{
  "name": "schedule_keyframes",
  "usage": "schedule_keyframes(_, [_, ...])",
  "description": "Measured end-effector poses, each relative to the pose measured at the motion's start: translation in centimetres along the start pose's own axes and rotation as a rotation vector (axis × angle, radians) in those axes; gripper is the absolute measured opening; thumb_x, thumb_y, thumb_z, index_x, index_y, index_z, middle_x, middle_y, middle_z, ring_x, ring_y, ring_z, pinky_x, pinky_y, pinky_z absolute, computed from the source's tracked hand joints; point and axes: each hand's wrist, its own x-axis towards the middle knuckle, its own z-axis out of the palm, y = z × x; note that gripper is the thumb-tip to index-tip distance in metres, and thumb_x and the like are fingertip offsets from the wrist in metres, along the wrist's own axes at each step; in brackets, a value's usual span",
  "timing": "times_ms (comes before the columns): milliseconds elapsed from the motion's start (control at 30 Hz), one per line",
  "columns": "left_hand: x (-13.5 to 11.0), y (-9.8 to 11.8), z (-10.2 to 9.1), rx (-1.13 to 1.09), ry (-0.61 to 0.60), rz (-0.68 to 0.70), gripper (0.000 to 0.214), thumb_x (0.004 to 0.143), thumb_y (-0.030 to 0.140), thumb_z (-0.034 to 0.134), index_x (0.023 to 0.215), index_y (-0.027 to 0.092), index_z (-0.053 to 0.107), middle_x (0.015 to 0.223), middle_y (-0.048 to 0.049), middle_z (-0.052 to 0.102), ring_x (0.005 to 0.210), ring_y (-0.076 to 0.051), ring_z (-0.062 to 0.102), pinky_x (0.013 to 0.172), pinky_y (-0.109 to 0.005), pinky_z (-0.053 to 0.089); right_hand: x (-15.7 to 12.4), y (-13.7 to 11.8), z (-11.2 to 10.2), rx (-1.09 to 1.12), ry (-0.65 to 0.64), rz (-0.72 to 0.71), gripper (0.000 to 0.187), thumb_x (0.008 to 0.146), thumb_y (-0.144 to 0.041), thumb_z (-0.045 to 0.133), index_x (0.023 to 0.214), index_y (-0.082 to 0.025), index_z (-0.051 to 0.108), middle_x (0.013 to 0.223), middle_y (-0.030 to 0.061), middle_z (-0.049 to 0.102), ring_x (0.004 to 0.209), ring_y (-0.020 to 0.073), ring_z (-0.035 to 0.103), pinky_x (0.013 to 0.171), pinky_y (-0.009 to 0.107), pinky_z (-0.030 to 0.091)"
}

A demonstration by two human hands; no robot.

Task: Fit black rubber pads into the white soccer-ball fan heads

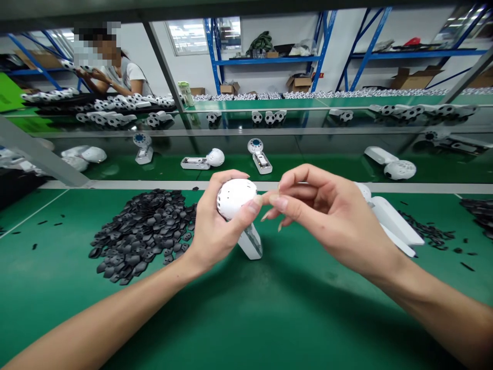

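Observation:
My left hand (pixel 215 226) is wrapped round a white ball-headed device (pixel 235 198) with a grey-white handle pointing down toward the green mat. My right hand (pixel 327 210) is beside it, thumb and forefinger pinched together right at the ball's right side; what they pinch, if anything, is too small to make out. A heap of small black flat pieces (pixel 142 231) lies on the mat left of my left hand. More white devices (pixel 393 223) lie behind my right hand.
A conveyor belt (pixel 308 164) beyond the mat carries several white devices (pixel 262 156). A further bench holds many black-and-white ball parts (pixel 111 115). A co-worker (pixel 115 72) sits at the far left. Scattered black pieces (pixel 427 231) lie at right. Metal frame posts (pixel 38 154) cross the left.

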Motion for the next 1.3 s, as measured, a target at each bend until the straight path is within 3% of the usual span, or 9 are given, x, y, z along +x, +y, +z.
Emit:
schedule_keyframes(200, [0.0, 0.1, 0.1, -0.002, -0.086, 0.088, 0.031, 0.087, 0.036, 0.081, 0.108, 0.021, 0.065, 0.088, 0.0002, 0.068, 0.063, -0.012, 0.061, 0.053, -0.022, 0.05, 0.8, 1.1, -0.4, -0.116, 0.063, -0.041, 0.017, 0.093, -0.032, 0.083, 0.097, -0.02, 0.072, 0.102, 0.0038, 0.079, 0.092, 0.0152, 0.075, 0.069, 0.019, 0.064])
schedule_keyframes(333, [0.3, 0.0, 0.1, -0.015, -0.087, 0.038, 0.035, 0.085, 0.036, 0.085, 0.109, 0.021, 0.064, 0.086, 0.0003, 0.067, 0.061, -0.012, 0.062, 0.051, -0.023, 0.051, 0.9, 1.7, -0.8, -0.053, 0.074, -0.042, 0.02, 0.092, -0.034, 0.085, 0.095, -0.02, 0.072, 0.095, 0.001, 0.076, 0.081, 0.0123, 0.073, 0.064, 0.018, 0.063])
schedule_keyframes(433, [2.0, -0.3, -0.9, -0.074, -0.015, -0.007, 0.042, 0.084, 0.04, 0.09, 0.11, 0.021, 0.064, 0.089, -0.0005, 0.068, 0.062, -0.014, 0.065, 0.053, -0.027, 0.056, 0.7, 2.0, -0.8, -0.052, 0.072, -0.009, 0.02, 0.093, -0.035, 0.084, 0.094, -0.02, 0.071, 0.089, -0.0004, 0.074, 0.073, 0.0106, 0.073, 0.06, 0.017, 0.062])
schedule_keyframes(633, [6.3, 0.9, -4.8, -0.281, 0.304, 0.206, 0.045, 0.081, 0.049, 0.093, 0.106, 0.026, 0.064, 0.097, -0.0004, 0.064, 0.077, -0.016, 0.063, 0.059, -0.032, 0.059, 0.1, 3.5, 0.4, -0.156, -0.125, 0.081, 0.014, 0.098, -0.033, 0.076, 0.099, -0.021, 0.069, 0.088, -0.0006, 0.076, 0.07, 0.0116, 0.074, 0.059, 0.019, 0.059])
schedule_keyframes(767, [7.3, 1.9, -6.1, -0.302, 0.435, 0.23, 0.039, 0.081, 0.04, 0.09, 0.1, 0.025, 0.059, 0.093, -0.0006, 0.059, 0.07, -0.014, 0.053, 0.056, -0.032, 0.056, 1.0, 4.9, 2.4, -0.424, -0.309, 0.063, 0.01, 0.101, -0.028, 0.071, 0.11, -0.024, 0.074, 0.098, -0.0003, 0.081, 0.081, 0.0164, 0.077, 0.068, 0.028, 0.059])
schedule_keyframes(967, [6.7, 2.3, -5.8, -0.324, 0.405, 0.247, 0.016, 0.101, 0.028, 0.068, 0.107, 0.021, 0.055, 0.097, -0.0036, 0.06, 0.068, -0.014, 0.054, 0.057, -0.033, 0.057, 3.6, 7.2, 7.0, -1.004, -0.562, -0.034, 0.017, 0.1, -0.024, 0.077, 0.116, -0.024, 0.08, 0.115, 0.0043, 0.085, 0.1, 0.0279, 0.08, 0.078, 0.036, 0.052])
schedule_keyframes(1100, [6.4, 2.4, -5.7, -0.341, 0.365, 0.273, 0.016, 0.098, 0.029, 0.072, 0.106, 0.024, 0.058, 0.094, -0.0015, 0.061, 0.071, -0.015, 0.058, 0.059, -0.035, 0.059, 4.2, 8.3, 8.9, -1.06, -0.574, -0.081, 0.012, 0.1, -0.024, 0.076, 0.111, -0.022, 0.081, 0.112, 0.0072, 0.083, 0.102, 0.0318, 0.079, 0.067, 0.034, 0.042])
schedule_keyframes(1200, [6.5, 2.2, -5.8, -0.333, 0.366, 0.231, 0.011, 0.099, 0.024, 0.07, 0.102, 0.025, 0.06, 0.09, -0.0012, 0.062, 0.07, -0.015, 0.057, 0.059, -0.034, 0.06, 4.2, 8.8, 9.2, -1.059, -0.576, -0.109, 0.002, 0.098, -0.023, 0.08, 0.1, -0.023, 0.078, 0.104, 0.0024, 0.083, 0.095, 0.0269, 0.079, 0.063, 0.032, 0.037])
schedule_keyframes(1300, [6.8, 1.8, -6.0, -0.346, 0.373, 0.192, 0.013, 0.099, 0.024, 0.07, 0.103, 0.023, 0.058, 0.093, -0.0027, 0.063, 0.069, -0.015, 0.057, 0.057, -0.033, 0.058, 3.5, 8.9, 8.3, -1.022, -0.58, -0.181, 0.008, 0.097, -0.024, 0.082, 0.094, -0.024, 0.074, 0.094, -0.0029, 0.083, 0.083, 0.02, 0.077, 0.063, 0.029, 0.04])
